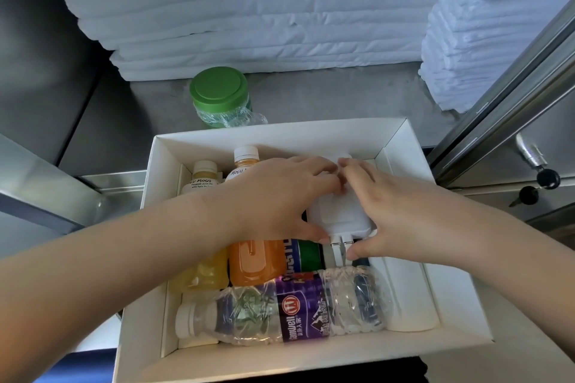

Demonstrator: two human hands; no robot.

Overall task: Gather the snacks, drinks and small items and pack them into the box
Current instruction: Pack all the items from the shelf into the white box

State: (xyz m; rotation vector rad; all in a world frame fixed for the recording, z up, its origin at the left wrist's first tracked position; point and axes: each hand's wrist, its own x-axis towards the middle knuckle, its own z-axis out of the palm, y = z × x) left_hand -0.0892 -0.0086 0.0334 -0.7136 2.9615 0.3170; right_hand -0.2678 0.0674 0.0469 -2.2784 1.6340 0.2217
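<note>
In the white box [280,137] on the table [311,93], we see a yellow juice bottle [203,177] at the far left. An orange juice bottle [256,261] lies beside it, and a water bottle [280,311] lies across the near side. Our left hand [273,196] and right hand [389,214] both curl around a white plug adapter [339,211] over the box's middle, with fingers on its top and thumbs by its prongs.

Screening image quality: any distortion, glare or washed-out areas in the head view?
Head view: wide-angle stretch splays the box sides and slants the steel rail; the white charger is bright, its far end merging with the box wall; glare speckles the water bottle; its label stays legible, so little blur.
</note>
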